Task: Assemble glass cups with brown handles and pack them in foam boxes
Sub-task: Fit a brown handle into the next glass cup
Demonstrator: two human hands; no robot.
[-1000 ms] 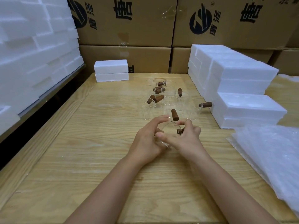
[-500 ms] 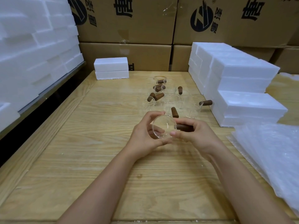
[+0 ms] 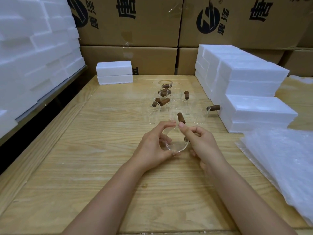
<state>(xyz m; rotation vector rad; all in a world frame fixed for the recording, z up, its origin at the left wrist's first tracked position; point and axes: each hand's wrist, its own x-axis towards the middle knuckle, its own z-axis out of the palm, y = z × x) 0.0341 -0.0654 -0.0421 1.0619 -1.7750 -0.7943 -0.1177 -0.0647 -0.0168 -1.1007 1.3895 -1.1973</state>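
A clear glass cup [image 3: 176, 145] is held above the middle of the wooden table [image 3: 94, 150] between both hands. My left hand [image 3: 155, 146] grips the cup's body from the left, thumb and fingers curled round the rim. My right hand [image 3: 201, 143] curls round its brown handle [image 3: 186, 138], of which only the end shows. Behind the hands stand several more glass cups with brown handles [image 3: 181, 118]. White foam boxes [image 3: 250, 92] are stacked at the right.
Two foam boxes [image 3: 114, 72] lie stacked at the back of the table. Foam pieces [image 3: 33, 48] fill the left side. Clear plastic bags [image 3: 284, 160] lie at the right. Brown cartons [image 3: 128, 21] wall the back.
The hands moved a little nearer with the cup. The cup has turned, its mouth now facing more downward and toward me, and my right hand has closed further over the handle.
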